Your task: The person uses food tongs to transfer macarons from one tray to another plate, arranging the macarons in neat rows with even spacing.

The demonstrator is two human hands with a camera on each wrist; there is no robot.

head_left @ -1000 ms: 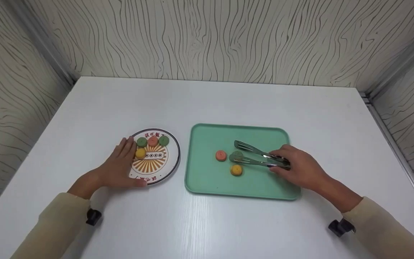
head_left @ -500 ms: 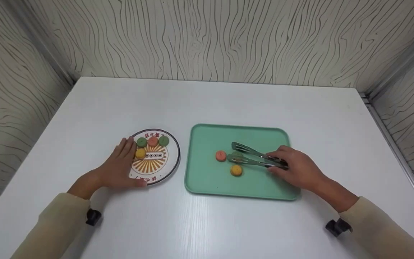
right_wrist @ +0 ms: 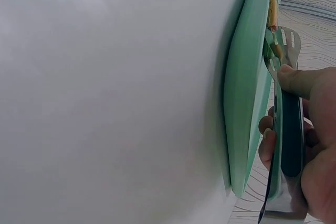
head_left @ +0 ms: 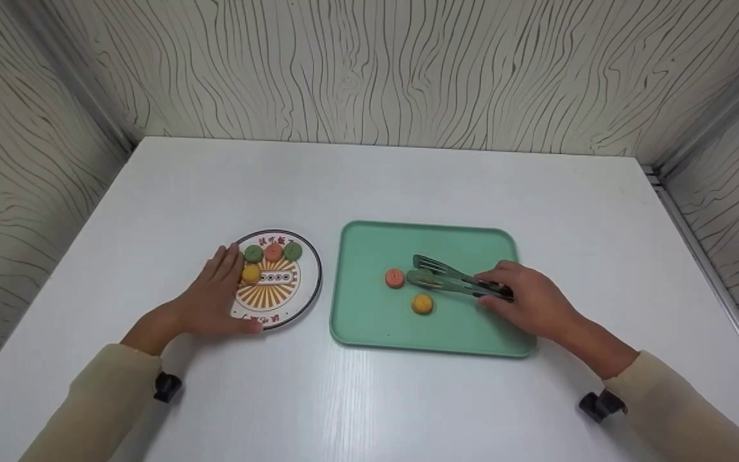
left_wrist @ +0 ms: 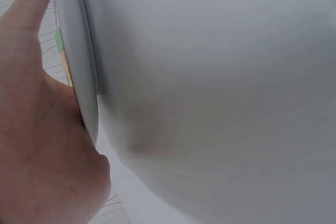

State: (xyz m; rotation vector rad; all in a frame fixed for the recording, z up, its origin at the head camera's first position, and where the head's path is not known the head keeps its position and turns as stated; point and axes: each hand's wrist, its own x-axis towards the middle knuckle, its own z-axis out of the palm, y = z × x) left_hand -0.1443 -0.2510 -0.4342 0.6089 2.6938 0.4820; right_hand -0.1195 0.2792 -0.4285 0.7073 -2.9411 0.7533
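My right hand (head_left: 533, 296) grips metal tongs (head_left: 462, 288) over the green tray (head_left: 369, 324), thumb on one arm and fingers on the other. The slotted tong ends are spread apart, the nearer one covering most of a green macaron (right_wrist: 268, 52). Close by on the tray lie a coral macaron (head_left: 394, 278) and a yellow macaron (head_left: 422, 304). My left hand (head_left: 206, 305) rests at the left edge of a printed round plate (head_left: 305, 292), fingers straight along the rim and thumb at its front edge.
On the plate, two green macarons (head_left: 292, 251) flank a coral one (head_left: 273, 252), with a yellow one (head_left: 251, 274) below. The white table (head_left: 369, 186) runs back to a wood-patterned wall (head_left: 369, 70).
The tongs have shifted slightly left, and their ends have drawn a little closer together. The near end now hides more of the tray's green macaron. My left hand has stayed still.
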